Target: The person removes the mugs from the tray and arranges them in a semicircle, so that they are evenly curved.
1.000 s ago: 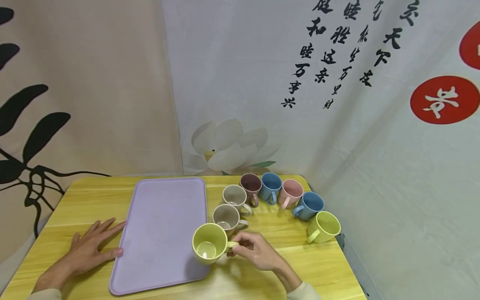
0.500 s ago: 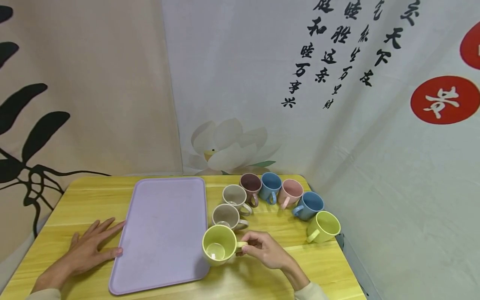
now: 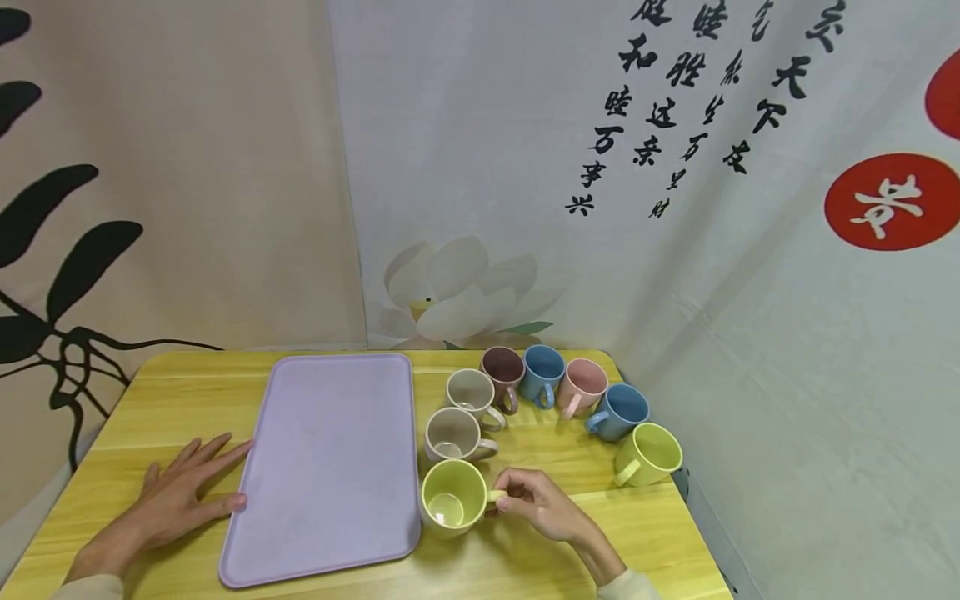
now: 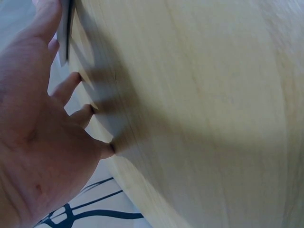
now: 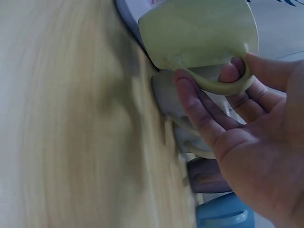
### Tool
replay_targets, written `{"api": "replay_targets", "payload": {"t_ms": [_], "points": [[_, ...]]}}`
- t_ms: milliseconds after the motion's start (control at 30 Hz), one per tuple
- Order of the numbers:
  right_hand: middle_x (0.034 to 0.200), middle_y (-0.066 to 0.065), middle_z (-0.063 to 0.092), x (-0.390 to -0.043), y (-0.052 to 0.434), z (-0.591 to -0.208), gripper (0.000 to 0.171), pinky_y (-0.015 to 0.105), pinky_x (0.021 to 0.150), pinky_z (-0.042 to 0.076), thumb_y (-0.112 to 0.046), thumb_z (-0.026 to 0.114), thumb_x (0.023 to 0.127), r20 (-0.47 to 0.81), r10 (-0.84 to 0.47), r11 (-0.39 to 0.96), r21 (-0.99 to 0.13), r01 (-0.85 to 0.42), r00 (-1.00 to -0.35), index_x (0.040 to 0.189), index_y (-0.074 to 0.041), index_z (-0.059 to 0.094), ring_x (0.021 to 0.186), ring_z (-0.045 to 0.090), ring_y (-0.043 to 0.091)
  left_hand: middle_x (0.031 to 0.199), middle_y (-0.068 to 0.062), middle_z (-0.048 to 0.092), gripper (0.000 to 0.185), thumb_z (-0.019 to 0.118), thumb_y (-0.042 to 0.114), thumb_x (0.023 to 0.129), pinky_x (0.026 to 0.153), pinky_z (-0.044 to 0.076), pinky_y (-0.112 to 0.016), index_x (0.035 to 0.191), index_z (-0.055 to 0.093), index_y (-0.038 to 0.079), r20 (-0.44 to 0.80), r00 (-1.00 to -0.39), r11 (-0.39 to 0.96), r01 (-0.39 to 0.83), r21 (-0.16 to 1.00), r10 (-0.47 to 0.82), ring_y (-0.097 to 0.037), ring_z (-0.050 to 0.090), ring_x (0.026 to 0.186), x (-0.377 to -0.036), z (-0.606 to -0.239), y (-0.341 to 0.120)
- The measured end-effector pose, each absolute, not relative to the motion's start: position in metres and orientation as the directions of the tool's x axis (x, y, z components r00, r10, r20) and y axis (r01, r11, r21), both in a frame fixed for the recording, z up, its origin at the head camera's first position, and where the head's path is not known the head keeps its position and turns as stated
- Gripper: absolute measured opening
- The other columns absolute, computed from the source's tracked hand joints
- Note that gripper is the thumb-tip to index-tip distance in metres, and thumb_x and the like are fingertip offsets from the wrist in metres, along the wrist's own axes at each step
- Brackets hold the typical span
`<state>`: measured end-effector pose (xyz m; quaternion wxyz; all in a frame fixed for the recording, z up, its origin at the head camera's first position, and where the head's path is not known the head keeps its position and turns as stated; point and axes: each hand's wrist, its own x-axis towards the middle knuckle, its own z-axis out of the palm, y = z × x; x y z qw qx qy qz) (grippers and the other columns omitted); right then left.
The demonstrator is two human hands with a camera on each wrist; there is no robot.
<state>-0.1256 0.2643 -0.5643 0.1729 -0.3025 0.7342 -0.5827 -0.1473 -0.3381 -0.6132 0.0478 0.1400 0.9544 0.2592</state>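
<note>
Your right hand [image 3: 542,506] holds the yellow-green mug [image 3: 453,497] by its handle: thumb on top, fingers curled through and under the loop, plain in the right wrist view [image 5: 199,35]. The mug sits upright at the lavender tray [image 3: 330,467]'s right edge, near its front corner, mouth up, w/ a pale glare spot inside the bottom. Can't tell whether its base rests on the table or is just off it. It's glossy, one colour all over, w/ a thick handle pointing right toward your palm.

Just behind it are two beige mugs [image 3: 452,433], then an arc running back & right: a maroon mug [image 3: 502,367], a blue mug [image 3: 542,366], a pink mug [image 3: 581,379], a second blue mug [image 3: 621,407], and a second yellow-green mug [image 3: 649,451] near the table's right edge.

Your left hand [image 3: 176,500] lies flat on the wooden table [image 3: 150,392], fingers spread & straight, thumb tip touching the tray's left rim; it holds nothing.

The table is light yellow wood w/ visible grain. Behind it hang printed cloth backdrops: beige w/ black leaves on the left, pale grey w/ a lotus flower [image 3: 450,287], black calligraphy & red discs on the right.
</note>
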Motion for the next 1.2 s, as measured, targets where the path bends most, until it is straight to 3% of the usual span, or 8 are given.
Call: {"api": "replay_targets", "payload": {"t_ms": [167, 400, 1200], "points": [[0.106, 0.045, 0.07, -0.126, 0.266, -0.573, 0.017, 0.035, 0.091, 0.07, -0.005, 0.062, 0.113, 0.099, -0.641, 0.132, -0.963, -0.236, -0.761, 0.112, 0.011, 0.069, 0.101, 0.08, 0.018, 0.173, -0.042, 0.036, 0.091, 0.083, 0.048, 0.1, 0.104, 0.012, -0.107, 0.176, 0.04, 0.024, -0.023, -0.957, 0.83, 0.24, 0.504, 0.29, -0.083, 0.024, 0.153, -0.148, -0.612, -0.337], [0.102, 0.047, 0.067, -0.127, 0.266, -0.584, 0.014, 0.018, 0.085, 0.061, -0.002, 0.064, 0.11, 0.067, -0.617, 0.162, -0.964, -0.211, -0.784, 0.111, 0.011, 0.069, 0.094, 0.071, 0.005, 0.174, -0.042, 0.035, 0.09, 0.083, 0.048, 0.101, 0.105, 0.011, -0.107, 0.176, 0.04, 0.025, -0.028, -0.958, 0.829, 0.232, 0.508, 0.286, -0.082, 0.023, 0.154, -0.146, -0.612, -0.337], [0.101, 0.046, 0.066, -0.133, 0.271, -0.581, 0.018, 0.016, 0.083, 0.058, -0.005, 0.061, 0.112, 0.033, -0.66, 0.2, -0.955, -0.217, -0.75, 0.113, 0.011, 0.069, 0.092, 0.069, 0.004, 0.174, -0.042, 0.034, 0.09, 0.083, 0.047, 0.101, 0.105, 0.01, -0.107, 0.176, 0.04, 0.026, -0.018, -0.958, 0.824, 0.237, 0.515, 0.287, -0.083, 0.023, 0.153, -0.146, -0.614, -0.338]]}}
